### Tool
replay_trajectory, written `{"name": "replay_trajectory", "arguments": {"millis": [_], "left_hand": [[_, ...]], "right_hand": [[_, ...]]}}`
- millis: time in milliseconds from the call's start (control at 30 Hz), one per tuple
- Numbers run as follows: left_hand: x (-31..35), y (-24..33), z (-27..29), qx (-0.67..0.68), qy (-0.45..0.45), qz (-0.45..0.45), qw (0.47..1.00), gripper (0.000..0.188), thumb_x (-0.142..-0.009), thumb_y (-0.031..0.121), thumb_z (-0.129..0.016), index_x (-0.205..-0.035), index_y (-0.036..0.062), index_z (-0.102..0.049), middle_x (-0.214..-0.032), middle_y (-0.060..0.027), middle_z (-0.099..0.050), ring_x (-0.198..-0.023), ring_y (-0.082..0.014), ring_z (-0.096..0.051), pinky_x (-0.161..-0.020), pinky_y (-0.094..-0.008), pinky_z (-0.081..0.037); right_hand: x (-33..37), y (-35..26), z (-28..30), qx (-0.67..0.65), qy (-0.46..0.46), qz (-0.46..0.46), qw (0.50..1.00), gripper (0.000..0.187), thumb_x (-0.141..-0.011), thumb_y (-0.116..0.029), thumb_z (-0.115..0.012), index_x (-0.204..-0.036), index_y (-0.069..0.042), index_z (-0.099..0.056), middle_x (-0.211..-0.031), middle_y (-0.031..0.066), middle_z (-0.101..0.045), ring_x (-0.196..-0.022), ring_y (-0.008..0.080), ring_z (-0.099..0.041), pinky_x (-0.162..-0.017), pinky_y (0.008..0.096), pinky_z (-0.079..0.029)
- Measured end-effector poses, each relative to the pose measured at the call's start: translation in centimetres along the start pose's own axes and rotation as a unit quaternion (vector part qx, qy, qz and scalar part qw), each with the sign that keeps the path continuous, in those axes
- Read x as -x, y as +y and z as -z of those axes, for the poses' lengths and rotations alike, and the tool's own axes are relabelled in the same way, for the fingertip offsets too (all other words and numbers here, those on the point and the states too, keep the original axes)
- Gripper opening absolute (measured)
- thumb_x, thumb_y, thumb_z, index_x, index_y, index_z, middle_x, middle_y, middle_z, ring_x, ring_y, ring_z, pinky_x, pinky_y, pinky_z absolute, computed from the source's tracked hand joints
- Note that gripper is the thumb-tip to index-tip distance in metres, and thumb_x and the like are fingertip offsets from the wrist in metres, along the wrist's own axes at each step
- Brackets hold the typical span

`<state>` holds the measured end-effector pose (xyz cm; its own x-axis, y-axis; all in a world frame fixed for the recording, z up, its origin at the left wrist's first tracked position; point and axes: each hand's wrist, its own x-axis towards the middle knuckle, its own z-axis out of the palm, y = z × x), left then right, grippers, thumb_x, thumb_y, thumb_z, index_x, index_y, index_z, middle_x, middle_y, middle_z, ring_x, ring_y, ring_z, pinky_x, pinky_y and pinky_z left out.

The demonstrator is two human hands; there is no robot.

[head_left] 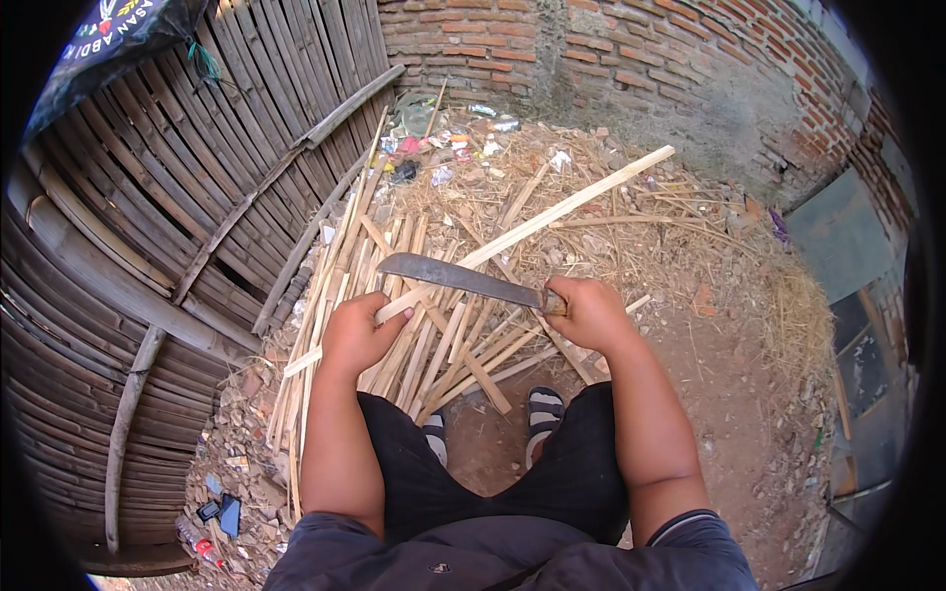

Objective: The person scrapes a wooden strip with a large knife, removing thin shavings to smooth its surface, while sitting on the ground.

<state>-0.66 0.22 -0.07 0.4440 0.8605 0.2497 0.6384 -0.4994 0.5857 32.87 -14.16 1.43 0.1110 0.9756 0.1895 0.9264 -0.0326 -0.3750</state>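
Observation:
My right hand is closed round the handle of a machete, whose broad dark blade points left. The blade lies across a long pale bamboo strip; whether it touches the strip I cannot tell. Wrapped round the near part of that strip is my left hand, just below the blade's tip. From there the strip slants up to the far right. Under both hands, on the ground, lies a loose heap of split bamboo pieces.
A bamboo slat fence stands close on the left. Behind the heap, litter and dry straw reach a brick wall. Grey panels lean at the right. My sandalled feet stand at the heap's near edge.

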Motion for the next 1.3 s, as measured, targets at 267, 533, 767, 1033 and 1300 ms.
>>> {"name": "replay_trajectory", "arguments": {"millis": [267, 533, 767, 1033, 1300], "left_hand": [[-0.2, -0.2, 0.1, 0.002, 0.017, -0.001, 1.0, 0.036, -0.091, 0.035, -0.085, -0.086, 0.0011, -0.073, -0.066, -0.0146, -0.063, -0.057, -0.025, -0.058, -0.059, -0.0406, -0.047], [-0.3, -0.2, -0.4, 0.004, 0.014, -0.006, 1.0, 0.032, -0.092, 0.032, -0.085, -0.089, 0.0017, -0.075, -0.064, -0.0127, -0.061, -0.057, -0.0225, -0.055, -0.057, -0.0391, -0.046], [0.0, -0.3, 0.2, 0.003, 0.03, -0.009, 0.999, 0.032, -0.09, 0.032, -0.086, -0.086, 0.0016, -0.075, -0.063, -0.0122, -0.06, -0.056, -0.0233, -0.055, -0.058, -0.0397, -0.045], [-0.5, -0.3, -0.1, -0.005, 0.036, -0.029, 0.999, 0.033, -0.09, 0.032, -0.086, -0.087, 0.0008, -0.075, -0.065, -0.0126, -0.062, -0.057, -0.0242, -0.056, -0.058, -0.0398, -0.046], [0.2, -0.1, 0.5, 0.004, 0.009, 0.005, 1.0, 0.034, -0.09, 0.034, -0.086, -0.088, 0.0016, -0.076, -0.066, -0.013, -0.064, -0.059, -0.0266, -0.061, -0.059, -0.0405, -0.048]], "right_hand": [[-0.3, 3.7, 0.9, -0.092, 0.117, -0.117, 0.982, 0.034, -0.086, -0.025, -0.084, -0.11, -0.005, -0.072, -0.086, 0.0228, -0.073, -0.086, 0.0428, -0.072, -0.074, 0.05, -0.055], [0.1, 2.1, 0.6, -0.046, 0.061, -0.078, 0.994, 0.03, -0.087, -0.025, -0.083, -0.108, -0.008, -0.071, -0.086, 0.0214, -0.073, -0.087, 0.0434, -0.072, -0.074, 0.052, -0.055], [-0.4, 2.0, 0.8, -0.058, 0.013, -0.096, 0.994, 0.032, -0.085, -0.027, -0.084, -0.109, -0.01, -0.071, -0.088, 0.0201, -0.074, -0.089, 0.0422, -0.073, -0.075, 0.0517, -0.055], [-0.2, 4.6, 0.5, -0.108, 0.092, -0.148, 0.979, 0.042, -0.086, -0.024, -0.085, -0.119, -0.002, -0.071, -0.086, 0.0218, -0.072, -0.082, 0.0407, -0.072, -0.073, 0.0473, -0.055], [-0.4, 2.2, 0.3, -0.076, 0.022, -0.042, 0.996, 0.037, -0.085, -0.027, -0.087, -0.112, -0.007, -0.072, -0.086, 0.0205, -0.073, -0.083, 0.0406, -0.072, -0.074, 0.0496, -0.055]]}}
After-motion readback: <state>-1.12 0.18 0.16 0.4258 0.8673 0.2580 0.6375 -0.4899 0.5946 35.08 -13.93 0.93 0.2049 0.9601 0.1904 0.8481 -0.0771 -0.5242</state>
